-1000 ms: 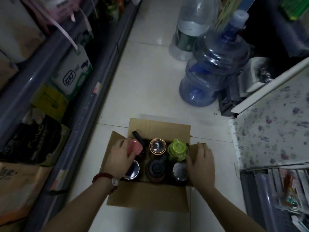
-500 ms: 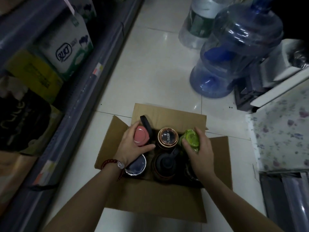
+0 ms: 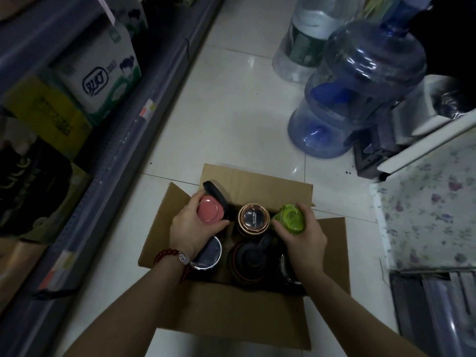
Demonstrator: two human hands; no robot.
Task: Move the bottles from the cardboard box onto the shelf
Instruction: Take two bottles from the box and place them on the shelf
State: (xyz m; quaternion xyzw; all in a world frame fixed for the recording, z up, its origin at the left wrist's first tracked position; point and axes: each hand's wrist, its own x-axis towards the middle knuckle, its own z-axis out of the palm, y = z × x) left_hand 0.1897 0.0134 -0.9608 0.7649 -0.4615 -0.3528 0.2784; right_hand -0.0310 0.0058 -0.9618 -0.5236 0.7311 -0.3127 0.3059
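An open cardboard box point(image 3: 239, 313) sits on the white tiled floor with several bottles standing upright in it. My left hand point(image 3: 189, 231) is wrapped around the pink-lidded bottle point(image 3: 210, 213) at the box's back left; its black strap sticks up behind. My right hand point(image 3: 304, 238) grips the green-lidded bottle point(image 3: 289, 219) at the back right. Between them stands a copper-rimmed bottle point(image 3: 253, 220). In the front row are a silver-rimmed bottle point(image 3: 208, 253), a black-lidded bottle point(image 3: 247, 258) and a third, mostly hidden under my right wrist. The grey shelf point(image 3: 113, 155) runs along the left.
The shelf holds a white and green package point(image 3: 103, 76), a yellow box point(image 3: 46, 114) and dark bags point(image 3: 28, 186). Two large water jugs point(image 3: 355, 94) stand on the floor beyond the box. A floral-covered surface point(image 3: 425, 210) sits at right.
My right hand moved from the box's right flap onto the green-lidded bottle. My left hand closed more fully around the pink-lidded bottle. The camera tilted down and closer.
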